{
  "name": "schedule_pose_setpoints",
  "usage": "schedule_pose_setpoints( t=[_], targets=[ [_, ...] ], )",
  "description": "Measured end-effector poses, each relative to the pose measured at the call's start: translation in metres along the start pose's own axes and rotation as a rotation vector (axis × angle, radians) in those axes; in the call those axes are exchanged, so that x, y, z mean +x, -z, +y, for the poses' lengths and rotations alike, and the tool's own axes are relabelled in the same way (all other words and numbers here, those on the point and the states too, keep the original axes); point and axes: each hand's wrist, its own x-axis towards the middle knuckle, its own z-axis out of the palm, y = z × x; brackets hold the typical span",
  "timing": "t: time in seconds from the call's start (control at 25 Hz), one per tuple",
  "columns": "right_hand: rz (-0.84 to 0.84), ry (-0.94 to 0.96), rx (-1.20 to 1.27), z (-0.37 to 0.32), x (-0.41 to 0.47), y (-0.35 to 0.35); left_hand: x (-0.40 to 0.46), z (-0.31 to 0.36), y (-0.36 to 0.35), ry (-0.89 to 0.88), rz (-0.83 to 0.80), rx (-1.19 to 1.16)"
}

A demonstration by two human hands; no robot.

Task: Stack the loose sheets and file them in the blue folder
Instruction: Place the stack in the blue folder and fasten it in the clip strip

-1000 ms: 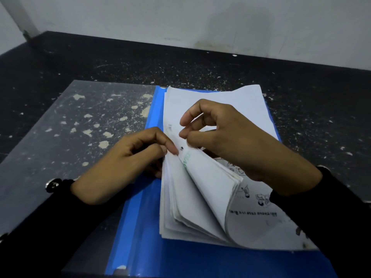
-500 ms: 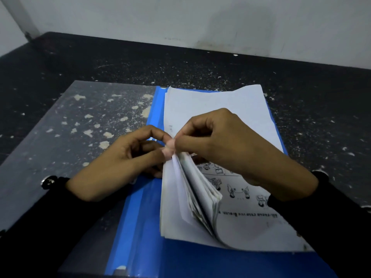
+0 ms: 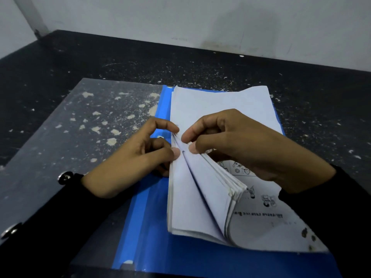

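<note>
The blue folder (image 3: 140,227) lies open on the dark table, its clear front cover (image 3: 66,125) spread flat to the left. A stack of white sheets (image 3: 210,103) rests on the blue back half. My right hand (image 3: 241,145) pinches a bundle of sheets (image 3: 212,187) and holds it lifted and curled over a printed page (image 3: 261,221). My left hand (image 3: 136,157) pinches the left edge of the stack beside a punched hole. Thumbs and forefingers of both hands meet at that edge.
The dark speckled table (image 3: 200,63) runs back to a white wall (image 3: 200,21). A pale post (image 3: 30,15) stands at the far left corner. Black sleeves cover both of my forearms.
The lifted bundle has fanned open wider, showing a blank sheet beneath it. My left thumb and forefinger have spread apart along the stack's left edge.
</note>
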Motion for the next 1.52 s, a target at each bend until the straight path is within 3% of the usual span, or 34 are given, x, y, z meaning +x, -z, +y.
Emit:
schedule_pose_setpoints(
  t=[0.36, 0.68, 1.52],
  targets=[
    [0.022, 0.012, -0.026, 0.0, 0.0007, -0.0008, 0.0014, -0.0013, 0.0001, -0.036, 0.009, 0.055],
    [0.024, 0.03, -0.031, -0.0005, 0.0007, 0.0, -0.0004, -0.0006, 0.0045, -0.091, -0.086, 0.117],
    [0.07, -0.03, 0.008, -0.0024, 0.0018, 0.0006, 0.005, 0.0032, 0.0045, 0.109, -0.003, -0.065]
  ],
)
